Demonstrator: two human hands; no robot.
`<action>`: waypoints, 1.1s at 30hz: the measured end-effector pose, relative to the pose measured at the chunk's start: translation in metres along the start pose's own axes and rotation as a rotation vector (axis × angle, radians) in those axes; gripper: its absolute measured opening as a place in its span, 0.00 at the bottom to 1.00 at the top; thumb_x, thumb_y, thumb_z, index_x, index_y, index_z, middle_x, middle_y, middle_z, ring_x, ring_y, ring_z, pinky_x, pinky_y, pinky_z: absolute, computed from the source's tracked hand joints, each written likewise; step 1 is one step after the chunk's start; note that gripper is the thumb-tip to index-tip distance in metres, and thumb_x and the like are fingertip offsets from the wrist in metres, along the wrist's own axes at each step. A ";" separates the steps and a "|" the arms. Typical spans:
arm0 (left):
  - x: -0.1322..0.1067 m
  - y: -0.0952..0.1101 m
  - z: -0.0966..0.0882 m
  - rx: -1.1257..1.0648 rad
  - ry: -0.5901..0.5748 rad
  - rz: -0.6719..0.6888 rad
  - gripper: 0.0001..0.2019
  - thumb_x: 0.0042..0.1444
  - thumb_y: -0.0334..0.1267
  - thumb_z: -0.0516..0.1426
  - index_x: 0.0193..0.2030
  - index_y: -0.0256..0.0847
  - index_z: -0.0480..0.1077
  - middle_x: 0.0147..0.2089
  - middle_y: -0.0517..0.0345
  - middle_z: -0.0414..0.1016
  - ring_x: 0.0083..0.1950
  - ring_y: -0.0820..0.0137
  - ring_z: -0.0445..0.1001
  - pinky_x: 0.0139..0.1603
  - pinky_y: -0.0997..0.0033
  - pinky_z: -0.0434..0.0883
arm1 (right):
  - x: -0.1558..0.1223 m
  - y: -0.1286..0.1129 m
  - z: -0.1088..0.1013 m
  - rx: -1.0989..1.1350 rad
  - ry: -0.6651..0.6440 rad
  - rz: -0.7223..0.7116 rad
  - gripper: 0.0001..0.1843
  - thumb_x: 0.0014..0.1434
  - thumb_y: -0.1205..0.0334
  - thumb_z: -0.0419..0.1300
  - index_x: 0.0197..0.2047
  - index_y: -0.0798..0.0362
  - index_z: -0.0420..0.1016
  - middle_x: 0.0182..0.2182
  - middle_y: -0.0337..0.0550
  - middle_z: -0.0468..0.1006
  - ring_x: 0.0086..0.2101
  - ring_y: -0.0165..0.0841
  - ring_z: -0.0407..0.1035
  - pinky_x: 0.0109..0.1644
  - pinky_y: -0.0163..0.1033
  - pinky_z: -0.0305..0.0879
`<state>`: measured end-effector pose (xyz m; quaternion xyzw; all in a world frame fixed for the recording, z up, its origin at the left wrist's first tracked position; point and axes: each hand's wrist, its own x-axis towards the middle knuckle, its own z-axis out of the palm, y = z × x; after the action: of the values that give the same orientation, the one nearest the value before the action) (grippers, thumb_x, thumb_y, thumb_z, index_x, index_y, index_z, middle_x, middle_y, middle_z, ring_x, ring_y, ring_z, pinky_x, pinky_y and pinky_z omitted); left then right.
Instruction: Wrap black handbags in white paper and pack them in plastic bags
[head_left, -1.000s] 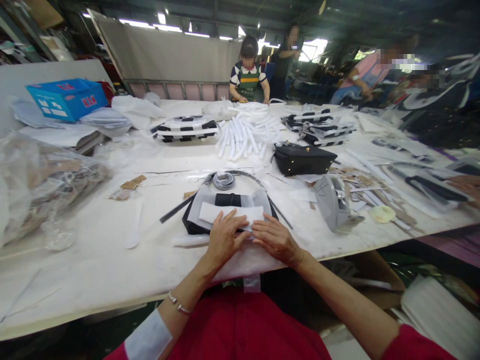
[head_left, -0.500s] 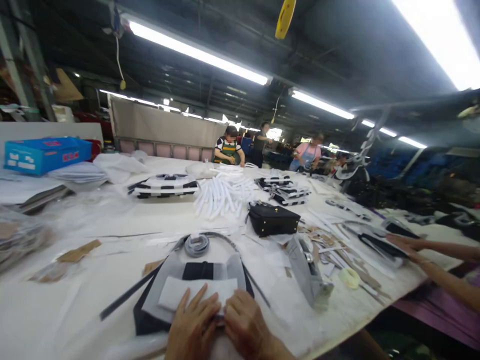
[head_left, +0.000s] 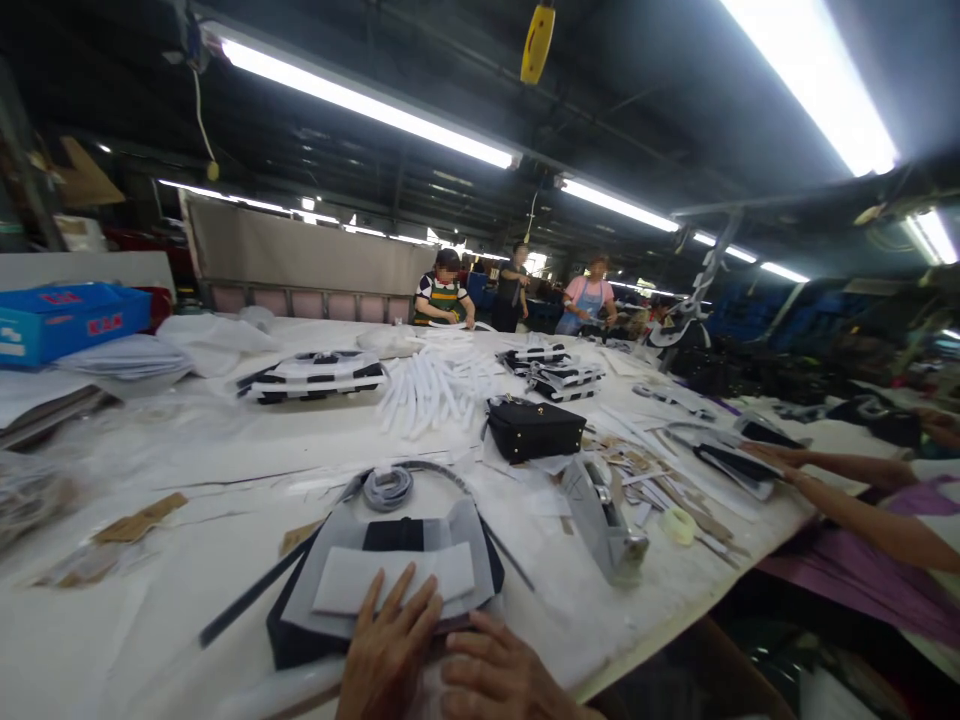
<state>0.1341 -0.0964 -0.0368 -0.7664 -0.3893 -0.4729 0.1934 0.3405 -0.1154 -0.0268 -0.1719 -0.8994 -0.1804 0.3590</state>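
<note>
We look across a broad white table (head_left: 225, 430), on which the principal object, a dark bag (head_left: 289, 635) dressed in a pale sheet (head_left: 337, 535), lies flat at the near edge, directly before us. Beyond it and to the right we note a black handbag (head_left: 536, 430), standing, and, nearer, a grey tape dispenser (head_left: 600, 515). Across the front of the dark bag rests a white pad (head_left: 349, 578), which we judge to be light, soft and easily creased, so that it is best pressed flat with spread fingers and lifted by its free ends; the bag itself we take to be pliable yet fuller-bodied, best held by its sides, since the loose sheet may slip. Our left hand (head_left: 394, 640) lies open, its spread fingers upon the pad, gripping nothing. Our right hand (head_left: 502, 670), blurred, sits at the bag's near edge with fingers slightly bent; we cannot tell whether it pinches anything there. Smallest, a coiled strap (head_left: 379, 495) lies just beyond the sheet, inside the arch of the handle (head_left: 450, 475).
</note>
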 end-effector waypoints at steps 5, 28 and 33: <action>0.011 0.004 -0.019 0.030 -0.199 -0.007 0.15 0.63 0.30 0.50 0.47 0.48 0.75 0.52 0.55 0.79 0.61 0.61 0.71 0.70 0.46 0.53 | -0.012 -0.037 -0.017 0.075 -0.226 0.126 0.15 0.66 0.60 0.51 0.53 0.49 0.72 0.51 0.44 0.79 0.55 0.38 0.70 0.63 0.48 0.65; 0.018 -0.005 -0.027 -0.008 -0.210 0.010 0.12 0.63 0.38 0.53 0.51 0.40 0.70 0.51 0.50 0.79 0.57 0.62 0.74 0.69 0.55 0.56 | 0.106 0.061 -0.015 0.261 -0.651 0.697 0.09 0.61 0.57 0.62 0.33 0.51 0.80 0.30 0.40 0.82 0.31 0.31 0.75 0.32 0.32 0.60; 0.027 0.012 -0.029 -0.109 -0.263 -0.212 0.07 0.65 0.39 0.53 0.41 0.42 0.71 0.43 0.55 0.80 0.59 0.62 0.73 0.68 0.53 0.58 | 0.103 0.071 -0.010 0.460 -0.592 0.887 0.09 0.60 0.62 0.62 0.29 0.52 0.80 0.23 0.36 0.78 0.25 0.28 0.69 0.29 0.31 0.56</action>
<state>0.1334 -0.1121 0.0018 -0.7857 -0.4637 -0.4066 0.0478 0.3078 -0.0393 0.0671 -0.4931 -0.8195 0.2432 0.1616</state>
